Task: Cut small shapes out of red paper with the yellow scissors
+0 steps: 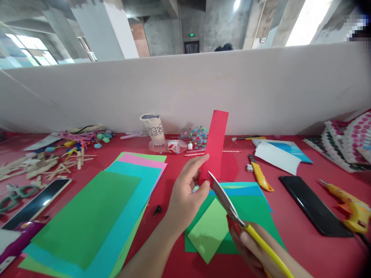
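My left hand [187, 187] pinches the lower end of a red paper strip [216, 139], which stands upright above the table. In my right hand [253, 247] is a pair of scissors [227, 202] with yellow handles. The blades look closed or nearly so, and their tips lie at the strip's lower edge by my left fingertips; whether they touch the paper I cannot tell. Below the hands, a light green paper square [208, 231] rests on darker green paper [249, 216] with blue sheets under it. Part of my right fingers is hidden behind the handles.
Stacked coloured sheets [87, 216] lie at left, near a phone [37, 202] and wooden sticks [62, 166]. A plastic bottle [171, 146] and paper cup [155, 129] are at the back. Rightward are a utility knife [261, 175], black phone [314, 204] and glue gun [349, 204]. A white partition [116, 96] stands behind.
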{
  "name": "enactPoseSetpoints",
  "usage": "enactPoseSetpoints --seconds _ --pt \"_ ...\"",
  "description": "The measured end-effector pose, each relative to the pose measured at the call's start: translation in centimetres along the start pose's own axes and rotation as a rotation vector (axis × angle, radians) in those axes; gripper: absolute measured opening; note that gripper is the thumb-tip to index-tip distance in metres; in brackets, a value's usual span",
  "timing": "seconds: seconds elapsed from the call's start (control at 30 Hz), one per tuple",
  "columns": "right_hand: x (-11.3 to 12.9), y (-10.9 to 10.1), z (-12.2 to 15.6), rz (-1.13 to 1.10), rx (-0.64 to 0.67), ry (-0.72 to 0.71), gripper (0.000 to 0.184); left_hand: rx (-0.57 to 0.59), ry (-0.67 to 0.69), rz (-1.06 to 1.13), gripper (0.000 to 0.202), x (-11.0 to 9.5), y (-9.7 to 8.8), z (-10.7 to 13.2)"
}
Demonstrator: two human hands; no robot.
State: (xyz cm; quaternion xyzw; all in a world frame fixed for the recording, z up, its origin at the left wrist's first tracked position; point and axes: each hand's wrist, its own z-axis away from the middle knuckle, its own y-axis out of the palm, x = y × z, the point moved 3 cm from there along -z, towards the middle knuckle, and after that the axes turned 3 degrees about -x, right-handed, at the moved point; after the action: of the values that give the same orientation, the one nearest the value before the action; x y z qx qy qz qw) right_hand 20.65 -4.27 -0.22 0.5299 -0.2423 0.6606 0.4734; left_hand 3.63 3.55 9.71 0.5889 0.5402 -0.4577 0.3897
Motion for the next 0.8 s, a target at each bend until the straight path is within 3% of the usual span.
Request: enactPoseSetpoints --seconds 0.23,0.5,0.8 --pt "0.0 -0.9 0.9 0.059 -0.089 0.02 0.055 0.036 -0.084 0.03 0.052 -0.3 -0.3 0.1" --pt "0.0 -1.4 2.0 0.063 -0.16 0.068 0.048 0.079 -0.09 -0.013 0.05 -0.7 -0.7 0.0" --pt "0.0 0.2 1.1 0.027 -0.15 0.013 0.053 -0.06 -0.089 0.097 0.052 0.0 0.7 0.3"
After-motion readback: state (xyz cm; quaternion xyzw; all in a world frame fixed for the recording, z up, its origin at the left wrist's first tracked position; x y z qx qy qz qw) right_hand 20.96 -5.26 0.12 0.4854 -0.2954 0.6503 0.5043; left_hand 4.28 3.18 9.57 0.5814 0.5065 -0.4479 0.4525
